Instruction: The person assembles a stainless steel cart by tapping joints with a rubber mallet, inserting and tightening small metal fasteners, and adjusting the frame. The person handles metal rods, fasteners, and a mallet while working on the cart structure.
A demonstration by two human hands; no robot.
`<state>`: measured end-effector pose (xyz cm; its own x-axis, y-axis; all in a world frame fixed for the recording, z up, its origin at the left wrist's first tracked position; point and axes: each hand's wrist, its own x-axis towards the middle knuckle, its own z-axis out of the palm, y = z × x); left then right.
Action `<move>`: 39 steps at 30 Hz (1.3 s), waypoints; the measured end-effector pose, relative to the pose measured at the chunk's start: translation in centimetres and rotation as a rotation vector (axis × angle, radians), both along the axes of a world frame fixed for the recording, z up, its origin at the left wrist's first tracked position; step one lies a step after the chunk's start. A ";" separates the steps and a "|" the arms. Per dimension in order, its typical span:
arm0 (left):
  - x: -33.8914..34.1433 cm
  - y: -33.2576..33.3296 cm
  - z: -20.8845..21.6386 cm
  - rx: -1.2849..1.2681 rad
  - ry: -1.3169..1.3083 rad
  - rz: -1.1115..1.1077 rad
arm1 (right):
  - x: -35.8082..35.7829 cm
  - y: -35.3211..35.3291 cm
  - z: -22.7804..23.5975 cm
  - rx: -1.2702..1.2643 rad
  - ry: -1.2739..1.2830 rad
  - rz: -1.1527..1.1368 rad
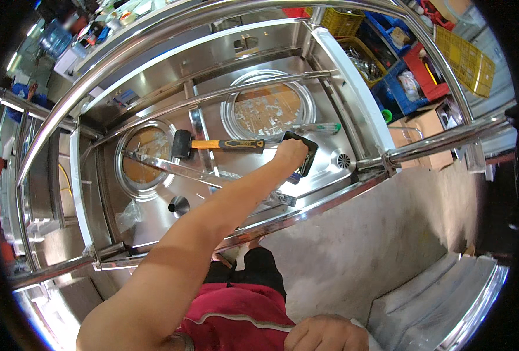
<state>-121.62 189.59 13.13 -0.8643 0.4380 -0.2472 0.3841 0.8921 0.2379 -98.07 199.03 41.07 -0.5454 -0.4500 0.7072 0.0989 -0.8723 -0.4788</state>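
Observation:
My left hand reaches over an upturned stainless steel unit, fingers closed around a black, flat-sided object whose kind I cannot make out. Beside it lies a mallet with a black head and an orange-and-black handle. A clear item with a green end rests just beyond the hand. Flat metal strips run partly beneath my forearm. Down by my red shirt, my right hand is curled closed, and what it holds, if anything, is hidden.
The steel unit has two ringed round openings, crossbars and a perforated drain. Polished tubes surround it. Yellow, blue and red crates stand at the far right. Grey sheets lie at the lower right.

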 end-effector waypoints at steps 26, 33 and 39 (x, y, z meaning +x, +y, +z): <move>76.6 -47.2 9.9 1.050 -0.118 1.470 | 32.0 -42.7 -1.6 0.995 0.326 0.647; 82.2 -59.0 12.1 1.238 0.381 1.652 | 38.6 -57.3 -3.2 0.800 0.042 0.567; 78.1 -68.1 15.9 1.260 0.484 1.515 | 36.9 -65.6 -4.6 0.892 -0.064 0.473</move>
<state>-43.56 121.47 28.99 -0.5163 -0.8470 -0.1264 -0.1531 -0.0539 0.9867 -61.22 133.43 36.49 -0.1996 -0.9797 -0.0175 0.3899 -0.0630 -0.9187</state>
